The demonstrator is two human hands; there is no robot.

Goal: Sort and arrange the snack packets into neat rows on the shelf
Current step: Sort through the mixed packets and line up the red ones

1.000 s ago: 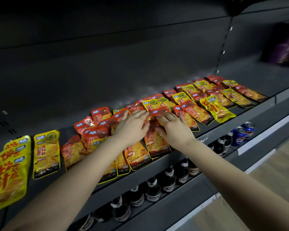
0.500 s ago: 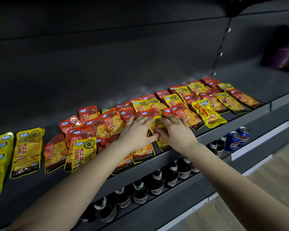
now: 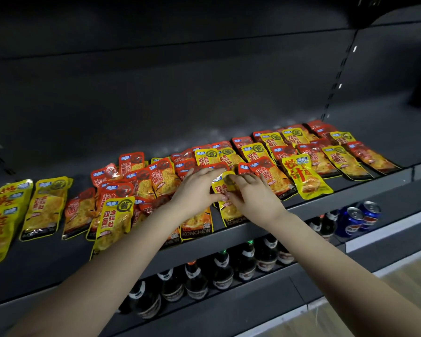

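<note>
Yellow and red snack packets (image 3: 164, 177) lie mostly jumbled mid-frame on the shelf (image 3: 326, 203), only those at lower left looking rowed, while left hand (image 3: 197, 193) and right hand (image 3: 254, 199) pinch one yellow packet (image 3: 229, 210) at centre, so most sorting seems left.

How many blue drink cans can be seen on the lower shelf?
2. Both stand side by side on the lower shelf, right of the dark bottles: the left can and the right can. More may be hidden behind them.
</note>
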